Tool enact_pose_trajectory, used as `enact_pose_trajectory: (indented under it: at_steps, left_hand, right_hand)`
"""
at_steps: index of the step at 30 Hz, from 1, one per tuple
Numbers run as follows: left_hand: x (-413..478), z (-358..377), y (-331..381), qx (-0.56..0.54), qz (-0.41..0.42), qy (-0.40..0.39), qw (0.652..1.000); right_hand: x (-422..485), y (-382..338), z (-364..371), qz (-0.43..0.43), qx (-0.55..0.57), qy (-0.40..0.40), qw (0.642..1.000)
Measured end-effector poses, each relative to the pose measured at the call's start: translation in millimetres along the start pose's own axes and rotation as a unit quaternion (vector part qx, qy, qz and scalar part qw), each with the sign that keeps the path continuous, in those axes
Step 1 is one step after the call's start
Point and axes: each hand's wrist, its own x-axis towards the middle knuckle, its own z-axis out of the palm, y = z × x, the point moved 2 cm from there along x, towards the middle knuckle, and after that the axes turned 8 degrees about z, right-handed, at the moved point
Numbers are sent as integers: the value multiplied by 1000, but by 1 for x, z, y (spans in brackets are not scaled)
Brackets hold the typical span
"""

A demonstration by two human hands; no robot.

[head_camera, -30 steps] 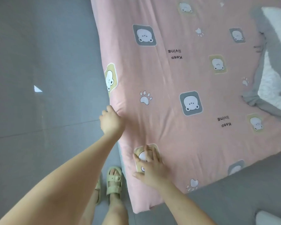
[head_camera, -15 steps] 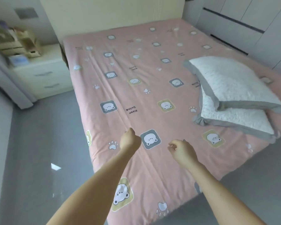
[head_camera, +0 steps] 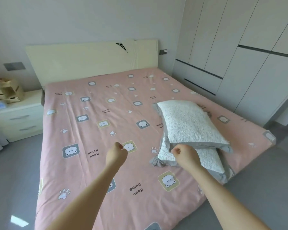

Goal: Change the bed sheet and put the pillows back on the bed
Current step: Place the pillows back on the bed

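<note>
- Both hands have lifted off the sheet edge since a second ago. Right hand [head_camera: 184, 154] is now at the pillow stack's near edge, fingers curled; grip on it: can't tell.
- Left hand [head_camera: 116, 154] fisted, empty, above pink sheet [head_camera: 90, 130].
- Sheet spread over the bed; top pillow [head_camera: 189, 123] lies on lower pillow [head_camera: 206, 158], right side.
- Nightstand [head_camera: 18, 117] left.

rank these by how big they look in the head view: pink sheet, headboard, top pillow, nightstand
1. pink sheet
2. headboard
3. top pillow and nightstand look about alike. The nightstand is farther away and cut off by the frame edge, so I won't rank them.
</note>
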Motion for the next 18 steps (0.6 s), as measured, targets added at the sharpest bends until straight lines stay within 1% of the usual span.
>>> enact_pose_trajectory:
  at_steps: [4,6,8,12,16,18]
  left_hand:
    - [45,26,37,-12,9,24,1000]
    - [70,49,59,-19,19,23,999]
    - [82,78,78,-27,10,8,1000]
    - [101,138,116,-36,16,-48,998]
    - [130,196,146,-29,13,-82,996]
    - [147,223,156,-20,12,-83,996]
  right_hand:
    - [52,30,-14,24,-22,17,999]
    - [80,51,-22,46,-13,38,998]
    - [102,75,-30,67,-18,29,997]
    - [148,117,-43,96,4,29,995]
    - [199,156,-44,136,-1,3,991]
    - [232,175,-46,140,15,6,990]
